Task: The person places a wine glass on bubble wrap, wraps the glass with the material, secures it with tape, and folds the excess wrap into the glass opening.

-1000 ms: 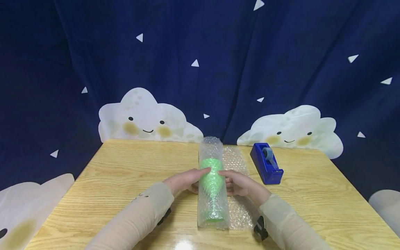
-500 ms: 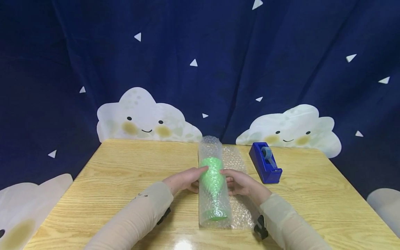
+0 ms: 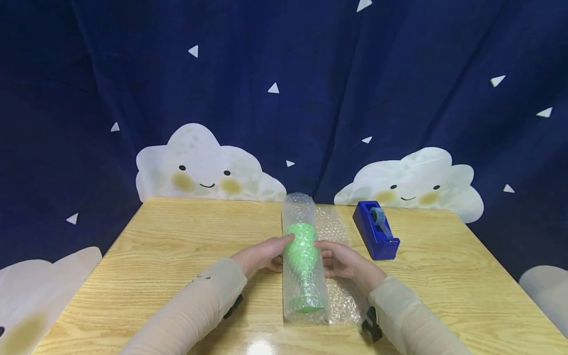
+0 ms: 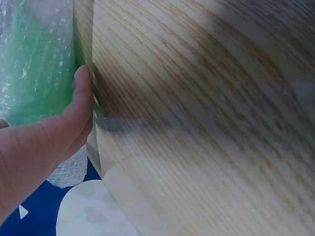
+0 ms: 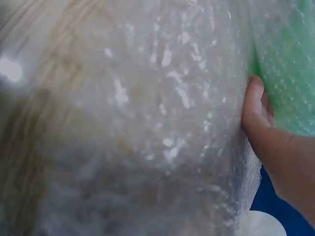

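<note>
Left hand (image 3: 267, 252) and right hand (image 3: 339, 257) both grip the roll (image 3: 305, 283), at its 9 and 3 o'clock sides; thumbs lie against its upper face, fingers bent in along the flanks.

Change over the last second: the roll's 6 o'clock end has shifted slightly toward 3 o'clock, and the thumb tips are a little farther apart. Both hands keep their hold. Judgement: a slight turn, so the winding appears barely further along.

The roll lies on the desk (image 3: 199, 229), long axis roughly 12 to 6. Inside it is a green object (image 3: 303, 259), broad in the middle, narrowing, then flaring to a round base at 6 o'clock. Clear wrap continues past it at 12. A loose sheet of bubble wrap (image 3: 342, 298) lies flat at 3 o'clock, partly under the right forearm; it seems still unwound. Tape dispenser (image 3: 376, 234): 2 o'clock of the right hand, untouched.

Hard to make out: lower fingers, mostly hidden by the roll; the seam between roll and sheet; what the green object is, blurred by the wrap. Both wrist views cut the roll off at the frame edge.
</note>
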{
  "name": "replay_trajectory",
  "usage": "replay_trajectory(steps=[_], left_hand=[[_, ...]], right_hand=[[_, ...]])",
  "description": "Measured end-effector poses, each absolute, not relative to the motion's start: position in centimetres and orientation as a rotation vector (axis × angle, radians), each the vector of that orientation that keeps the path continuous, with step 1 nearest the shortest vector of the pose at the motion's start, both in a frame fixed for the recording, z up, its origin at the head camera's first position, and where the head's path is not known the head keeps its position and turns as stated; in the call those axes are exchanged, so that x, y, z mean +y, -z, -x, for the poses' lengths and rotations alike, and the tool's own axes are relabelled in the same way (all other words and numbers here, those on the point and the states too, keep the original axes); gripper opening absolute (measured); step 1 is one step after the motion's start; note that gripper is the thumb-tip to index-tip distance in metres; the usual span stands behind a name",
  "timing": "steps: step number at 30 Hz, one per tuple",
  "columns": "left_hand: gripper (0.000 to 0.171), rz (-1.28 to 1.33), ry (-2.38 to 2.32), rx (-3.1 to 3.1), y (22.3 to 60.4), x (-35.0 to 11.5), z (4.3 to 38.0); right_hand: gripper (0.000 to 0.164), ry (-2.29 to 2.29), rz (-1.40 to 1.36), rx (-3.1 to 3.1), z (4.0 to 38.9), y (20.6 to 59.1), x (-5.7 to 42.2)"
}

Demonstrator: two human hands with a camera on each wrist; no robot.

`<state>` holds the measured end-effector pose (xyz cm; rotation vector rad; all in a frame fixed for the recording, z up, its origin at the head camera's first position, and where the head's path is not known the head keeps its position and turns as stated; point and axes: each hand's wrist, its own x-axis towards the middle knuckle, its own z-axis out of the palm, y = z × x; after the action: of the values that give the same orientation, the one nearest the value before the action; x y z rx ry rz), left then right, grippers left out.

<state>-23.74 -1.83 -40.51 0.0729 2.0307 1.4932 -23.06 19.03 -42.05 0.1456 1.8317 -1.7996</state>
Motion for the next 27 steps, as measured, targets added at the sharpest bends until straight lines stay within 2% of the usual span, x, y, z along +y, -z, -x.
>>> replay_trajectory(steps=[9, 17, 27], left_hand=[[0.065, -0.063, -1.494, 2.027, 40.51, -1.88, 23.76], [0.067, -0.048, -1.509, 2.05, 40.38, -2.12, 23.76], [0.072, -0.007, -1.567, 2.092, 40.46, -2.28, 24.03]], right_hand=[[0.038, 1.83, -0.107, 1.765, 23.1, 42.31, 19.43], [0.033, 1.813, -0.07, 1.762, 22.88, 42.63, 19.36], [0.042, 1.686, 0.001, 1.843, 22.54, 42.59, 18.88]])
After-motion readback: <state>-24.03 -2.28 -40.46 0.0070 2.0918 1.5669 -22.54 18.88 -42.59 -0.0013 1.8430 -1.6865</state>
